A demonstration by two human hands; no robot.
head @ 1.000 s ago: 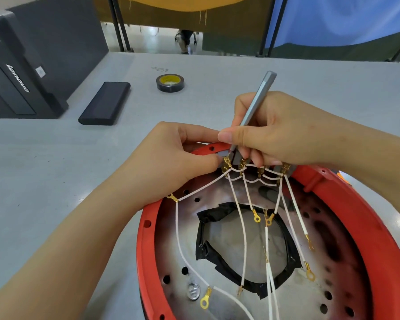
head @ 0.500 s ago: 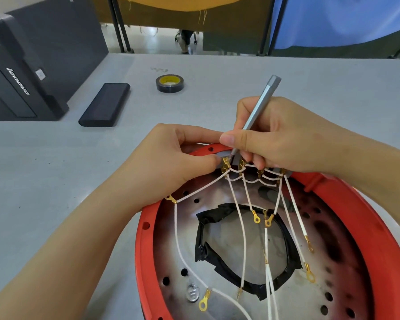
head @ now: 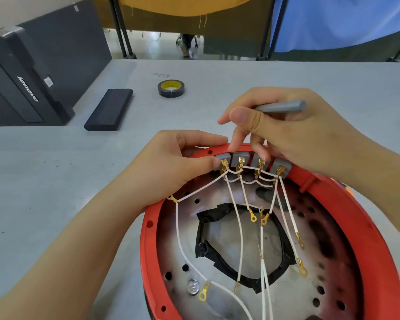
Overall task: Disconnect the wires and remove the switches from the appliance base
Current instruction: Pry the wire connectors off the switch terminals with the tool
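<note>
At the far rim of the red appliance base (head: 379, 239), four grey switches (head: 252, 161) sit side by side in a row, each with a brass terminal on its near face and white wires (head: 240, 232) running from those terminals down across the scorched metal pan inside the base. The left hand (head: 171, 167) pinches the leftmost switch, thumb on its near side and forefinger lying along the rim above it. The right hand (head: 286, 135) holds a grey screwdriver (head: 280, 106) folded flat across its palm, tip hidden, while its fingertips press down on the switches in the middle of the row. Beyond the base, on the grey table (head: 56, 181), lie a roll of black tape (head: 171, 88), a flat black case (head: 109, 109) and a black computer tower (head: 28, 72). Every terminal looks still attached, so pulling a switch now could strain the short jumper loops between neighbours, tear a crimp, or drag the whole row askew
</note>
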